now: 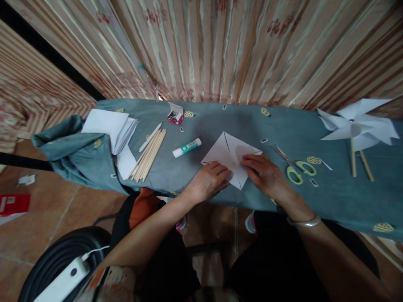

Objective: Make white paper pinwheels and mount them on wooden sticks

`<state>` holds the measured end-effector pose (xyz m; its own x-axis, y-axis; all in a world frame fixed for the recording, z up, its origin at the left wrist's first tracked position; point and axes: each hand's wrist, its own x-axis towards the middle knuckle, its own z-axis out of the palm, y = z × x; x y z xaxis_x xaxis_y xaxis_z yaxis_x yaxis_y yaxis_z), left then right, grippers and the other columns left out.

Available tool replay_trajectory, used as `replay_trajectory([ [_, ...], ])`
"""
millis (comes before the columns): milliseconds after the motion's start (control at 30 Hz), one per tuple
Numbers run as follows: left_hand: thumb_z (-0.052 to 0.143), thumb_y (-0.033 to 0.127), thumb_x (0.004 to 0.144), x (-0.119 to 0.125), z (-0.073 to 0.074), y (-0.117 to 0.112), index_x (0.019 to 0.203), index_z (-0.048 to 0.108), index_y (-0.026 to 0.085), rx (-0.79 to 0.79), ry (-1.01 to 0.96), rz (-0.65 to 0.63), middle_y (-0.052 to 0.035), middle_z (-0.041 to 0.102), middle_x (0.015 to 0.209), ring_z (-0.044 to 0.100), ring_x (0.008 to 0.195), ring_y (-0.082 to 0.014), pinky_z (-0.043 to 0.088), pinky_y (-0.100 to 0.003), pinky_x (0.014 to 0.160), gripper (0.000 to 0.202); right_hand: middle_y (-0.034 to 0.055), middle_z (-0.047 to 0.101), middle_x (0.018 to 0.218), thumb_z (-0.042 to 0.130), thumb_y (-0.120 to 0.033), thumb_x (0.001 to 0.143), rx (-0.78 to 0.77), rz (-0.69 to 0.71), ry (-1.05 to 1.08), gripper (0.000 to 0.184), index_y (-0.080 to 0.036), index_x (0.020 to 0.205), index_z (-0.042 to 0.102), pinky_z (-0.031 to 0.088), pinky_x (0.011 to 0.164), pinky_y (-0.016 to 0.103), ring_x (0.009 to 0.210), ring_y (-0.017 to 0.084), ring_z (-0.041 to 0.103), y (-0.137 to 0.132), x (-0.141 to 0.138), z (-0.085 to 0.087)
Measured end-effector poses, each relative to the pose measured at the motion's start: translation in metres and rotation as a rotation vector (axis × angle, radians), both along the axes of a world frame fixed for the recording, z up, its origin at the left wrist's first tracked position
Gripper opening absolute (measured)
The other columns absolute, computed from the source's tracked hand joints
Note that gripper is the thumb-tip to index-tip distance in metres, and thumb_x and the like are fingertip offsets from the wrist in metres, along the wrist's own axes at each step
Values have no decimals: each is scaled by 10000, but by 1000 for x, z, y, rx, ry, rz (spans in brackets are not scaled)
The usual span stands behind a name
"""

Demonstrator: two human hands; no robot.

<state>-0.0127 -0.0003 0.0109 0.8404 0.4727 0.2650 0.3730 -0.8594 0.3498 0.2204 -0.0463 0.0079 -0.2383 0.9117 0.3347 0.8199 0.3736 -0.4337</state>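
A white paper square [232,161] with dark diagonal lines running in from its corners lies on the cloth-covered table, turned like a diamond. At its lower left edge, my left hand [211,178] has bent fingers gripping the paper. My right hand [262,172] holds the right-hand side, its fingers on top and the thumb mostly hidden. Left of the paper lies a glue stick [187,147] with a green label. Just beyond my right hand are scissors [297,167] with light green handles, their blades pointing away.
Wooden sticks [150,157] and a white pen [150,137] lie left, beside stacked white paper [108,126]. A small open red box [175,115] stands at the back. Finished paper pinwheels [355,123] on sticks lie far right. A pleated curtain [214,54] hangs behind the table.
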Motion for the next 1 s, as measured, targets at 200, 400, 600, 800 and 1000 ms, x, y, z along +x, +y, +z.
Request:
replay_trajectory([
  [200, 473, 234, 998, 0, -1, 0, 1053, 660, 138, 58, -43, 0, -89, 710, 1009, 620, 935, -202, 531, -343, 823, 218, 140, 698, 1201, 496, -168, 924, -41, -5, 64, 266, -191, 1078, 711, 512, 1003, 526, 1138, 289, 641, -5, 1, 5],
  [400, 444, 239, 1005, 3, 0, 3, 940, 673, 146, -33, -49, 95, -79, 700, 881, 615, 861, -200, 527, -323, 776, 256, 104, 689, 1224, 656, -221, 835, -128, -59, 272, 183, -235, 1005, 723, 520, 1003, 490, 1150, 282, 641, -8, -9, 4],
  [600, 491, 260, 990, 5, -2, 3, 1055, 651, 138, -178, -167, 165, -77, 721, 903, 636, 844, -200, 537, -328, 765, 211, 82, 709, 1122, 658, -277, 858, -110, -137, 390, 73, -244, 823, 712, 530, 952, 470, 1079, 263, 654, -3, -26, -7],
  [800, 520, 304, 982, 0, 2, -1, 1152, 635, 148, -258, -220, 182, -86, 714, 948, 641, 884, -204, 535, -345, 790, 258, 80, 707, 1103, 647, -266, 859, -108, -206, 359, 89, -232, 793, 696, 516, 961, 467, 1078, 264, 645, -5, -35, -4],
  [1000, 512, 267, 982, -1, 3, -1, 1092, 695, 153, -272, -196, 145, -93, 720, 966, 613, 917, -217, 520, -369, 819, 242, 78, 710, 1091, 636, -268, 867, -110, -251, 340, 101, -244, 778, 675, 523, 955, 479, 1073, 270, 647, -6, -39, 0],
])
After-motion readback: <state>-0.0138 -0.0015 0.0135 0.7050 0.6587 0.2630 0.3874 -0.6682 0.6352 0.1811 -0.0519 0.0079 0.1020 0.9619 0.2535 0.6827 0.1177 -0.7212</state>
